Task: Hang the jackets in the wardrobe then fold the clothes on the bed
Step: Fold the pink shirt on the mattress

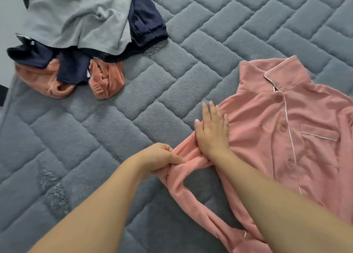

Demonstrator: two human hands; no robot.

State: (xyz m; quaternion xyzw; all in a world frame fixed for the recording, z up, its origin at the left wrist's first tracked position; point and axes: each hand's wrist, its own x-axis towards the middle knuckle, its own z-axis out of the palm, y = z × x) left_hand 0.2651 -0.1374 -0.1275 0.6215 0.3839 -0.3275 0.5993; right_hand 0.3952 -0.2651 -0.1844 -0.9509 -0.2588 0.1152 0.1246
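Both hands are on the pink pyjama shirt [282,134]: right hand [211,130] lies flat, fingers straight, pressing the fabric down at the shoulder seam; left hand [162,157] has fingers curled round the bunched sleeve [183,178], gripping it. Shirt lies front-up on the grey quilted bed cover [172,65], collar away from the person, buttoned, chest pocket showing, body mostly spread flat. Sleeve twisted, trailing toward the near edge of the bed. Looks like first fold on this garment: pin shoulder, bring sleeve across. No fold made on it yet, as far as I can see. Remaining work sits well apart, far left: an unfolded heap with a grey top [76,18] draped over navy pieces [145,23] and an orange-brown garment [80,81] poking out underneath. Can't tell how many items are in that heap. No folded stack visible anywhere in view, so the folding stage reads as barely started. No jackets or wardrobe in view; since folding is under way, my guess is hanging is done, but nothing here confirms it. Estimate: still early in the folding half, one shirt in hand, whole pile left.
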